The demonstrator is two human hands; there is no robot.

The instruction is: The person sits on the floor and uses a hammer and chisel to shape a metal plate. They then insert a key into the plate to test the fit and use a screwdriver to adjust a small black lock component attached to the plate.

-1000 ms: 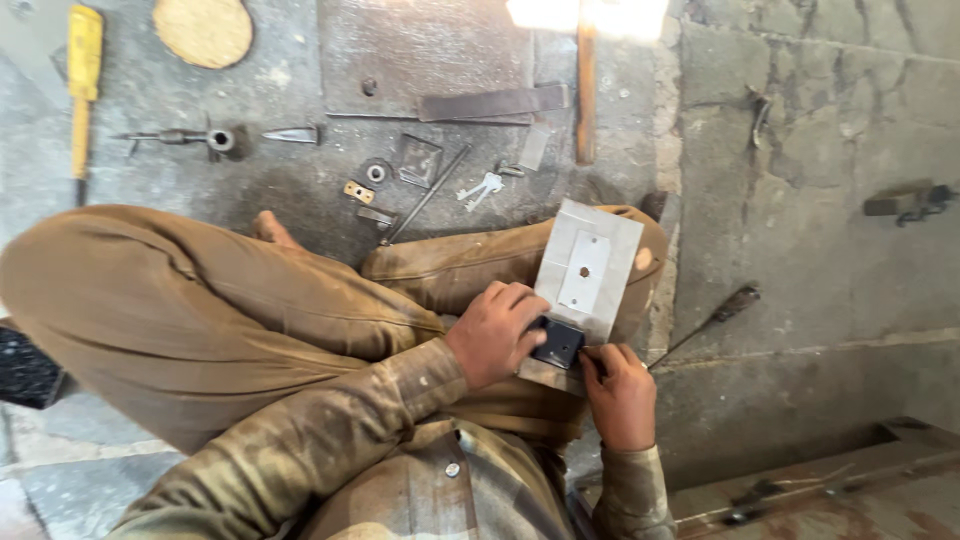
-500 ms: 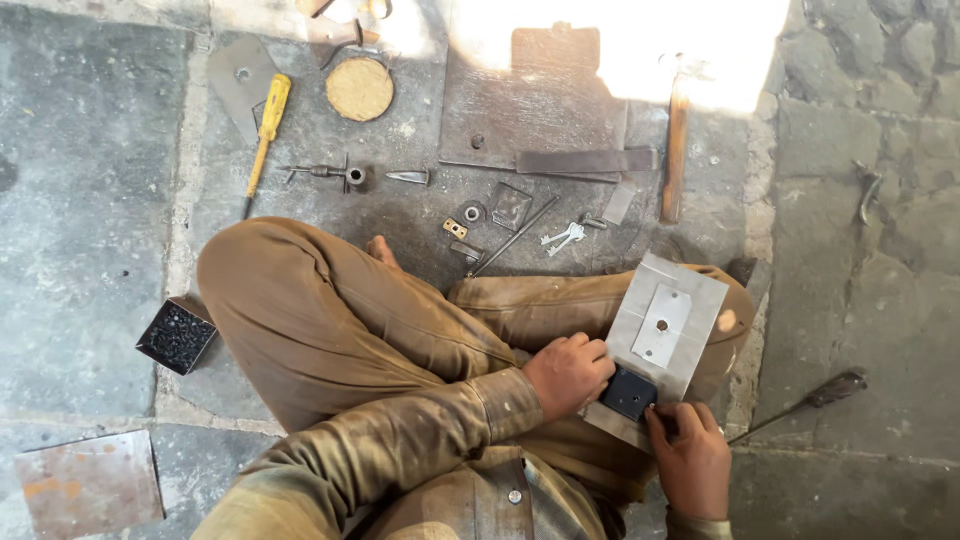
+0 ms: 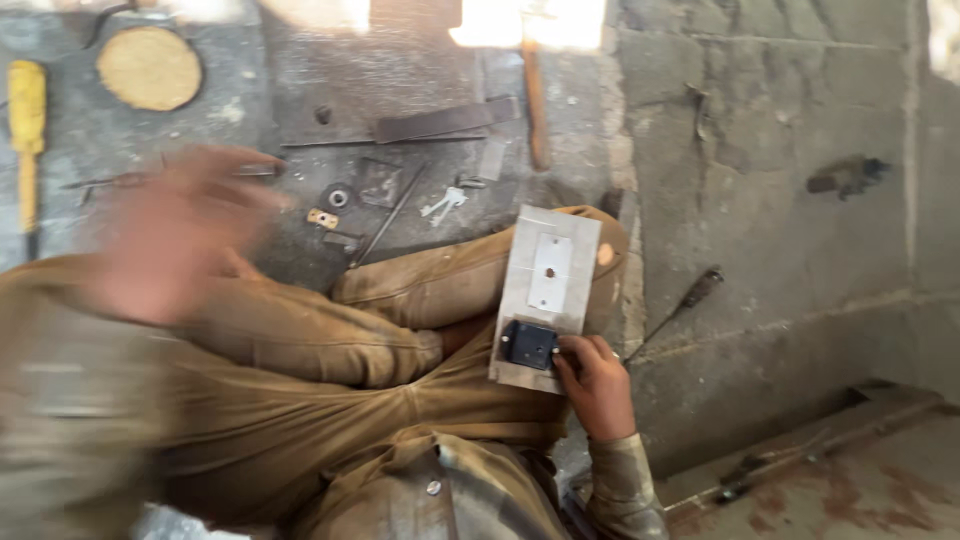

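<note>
1. The person sits cross-legged on a grey stone floor, knees in tan trousers filling the middle of the view.
2. The left hand has left the work since half a second ago: it was pressed on the plate beside the black part and now sweeps out to the left above the knee, toward the tools. It is a smear of motion blur, so I cannot tell how far it is open or whether it carries anything.
3. The metal plate, pale and rectangular, lies tilted across the right knee, now steadied from one side only.
4. The right hand grips the plate's near corner, fingers curled against the black block mounted there.
5. On the floor beyond the knees lie a round wooden disc, a yellow-handled screwdriver, a flat steel bar, a wooden-handled tool, a washer and keys; another screwdriver rests right of the plate. Nothing blocks the plate.
</note>
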